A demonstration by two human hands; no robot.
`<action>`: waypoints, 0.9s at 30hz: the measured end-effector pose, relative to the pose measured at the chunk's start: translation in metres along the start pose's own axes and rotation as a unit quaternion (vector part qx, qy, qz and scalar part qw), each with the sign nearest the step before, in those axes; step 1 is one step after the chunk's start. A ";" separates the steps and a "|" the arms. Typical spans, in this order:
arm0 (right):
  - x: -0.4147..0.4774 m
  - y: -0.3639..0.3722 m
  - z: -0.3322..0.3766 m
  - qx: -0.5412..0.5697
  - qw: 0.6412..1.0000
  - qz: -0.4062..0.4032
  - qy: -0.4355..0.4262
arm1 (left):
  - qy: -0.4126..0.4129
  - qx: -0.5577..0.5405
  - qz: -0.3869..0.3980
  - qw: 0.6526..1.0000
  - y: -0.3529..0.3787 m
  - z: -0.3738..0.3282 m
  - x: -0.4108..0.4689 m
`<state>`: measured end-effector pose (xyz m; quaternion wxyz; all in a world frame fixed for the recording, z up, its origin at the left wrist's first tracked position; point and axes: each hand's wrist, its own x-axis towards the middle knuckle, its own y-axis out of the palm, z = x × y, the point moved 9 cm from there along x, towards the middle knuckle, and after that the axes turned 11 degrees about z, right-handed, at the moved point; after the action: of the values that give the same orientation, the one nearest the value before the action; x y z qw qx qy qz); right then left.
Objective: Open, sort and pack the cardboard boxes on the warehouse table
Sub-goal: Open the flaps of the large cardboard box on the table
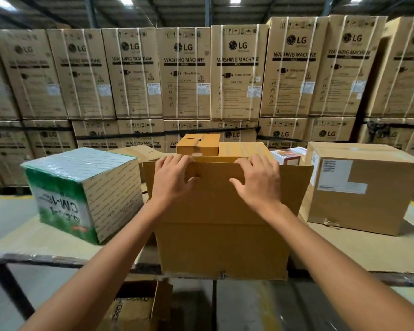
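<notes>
At the left of the frame your desk carries a green-and-white box wrapped in clear film; it looks sealed and unhandled.

Just right of it, your left grip is hooked over the top edge of the middle box, with the fingers curled over the raised near flap and the thumb on the near face. That box stands at the front edge of the desk in the centre of the frame, with its top open.

Your right grip clasps the same edge in the same way, a little further right.

Above the flap you can see two small brown cartons. Whether they sit inside the middle box or on the desk behind it, you cannot tell. A small white-and-red carton shows to their right.

At the right of the frame stands a large labelled box, which appears shut.

You seem to be early in the job. One box is open, at least two look closed, and nothing shows as sorted or packed. Opening those two, then the sorting and packing, is probably what remains.
</notes>
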<state>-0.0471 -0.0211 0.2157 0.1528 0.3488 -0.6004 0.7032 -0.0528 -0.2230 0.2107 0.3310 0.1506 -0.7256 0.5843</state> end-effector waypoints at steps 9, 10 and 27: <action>-0.107 -0.019 0.028 0.064 0.979 0.192 -0.003 | -0.056 0.023 0.123 0.991 -0.024 -0.043 -0.104; -0.122 -0.011 0.031 0.071 0.971 0.229 0.004 | -0.049 0.030 0.173 0.983 -0.013 -0.046 -0.116; -0.198 0.127 0.018 0.050 0.904 0.422 -0.043 | -0.035 0.009 0.393 0.919 0.138 -0.016 -0.187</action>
<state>0.0189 -0.0278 -0.0111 -0.2014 0.1002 -0.6615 0.7154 0.0062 -0.2019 -0.0140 0.0481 -0.1238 -0.7322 0.6680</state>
